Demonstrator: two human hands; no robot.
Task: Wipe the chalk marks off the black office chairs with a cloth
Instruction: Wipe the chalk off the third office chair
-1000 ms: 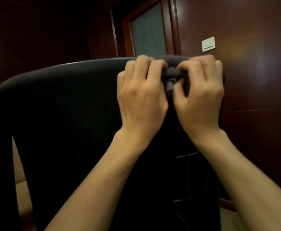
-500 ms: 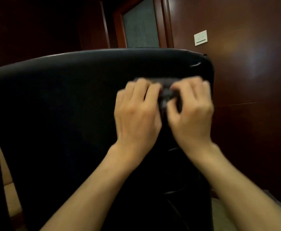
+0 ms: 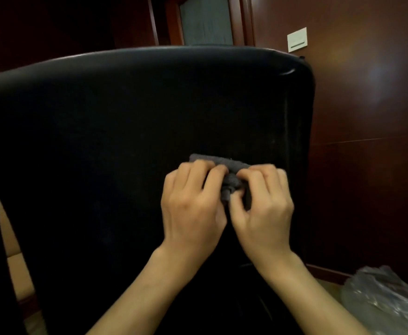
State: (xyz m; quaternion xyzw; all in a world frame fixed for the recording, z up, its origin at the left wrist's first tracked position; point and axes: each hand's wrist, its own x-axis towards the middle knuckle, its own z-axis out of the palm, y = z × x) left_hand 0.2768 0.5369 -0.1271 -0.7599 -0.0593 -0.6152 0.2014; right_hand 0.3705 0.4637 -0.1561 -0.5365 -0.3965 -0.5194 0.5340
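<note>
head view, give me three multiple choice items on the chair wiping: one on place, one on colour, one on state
1. Where is the small grey cloth?
A. on the floor
B. against the black leather chair back
C. on the door

2. What colour is the wall plate?
A. white
B. green
C. blue

3. How is the cloth held?
A. left hand alone
B. lying loose
C. left hand and right hand together

Key: B, it presses on the backrest; A, it shows pale on brown panelling; C, both hands' fingers curl round it.
</note>
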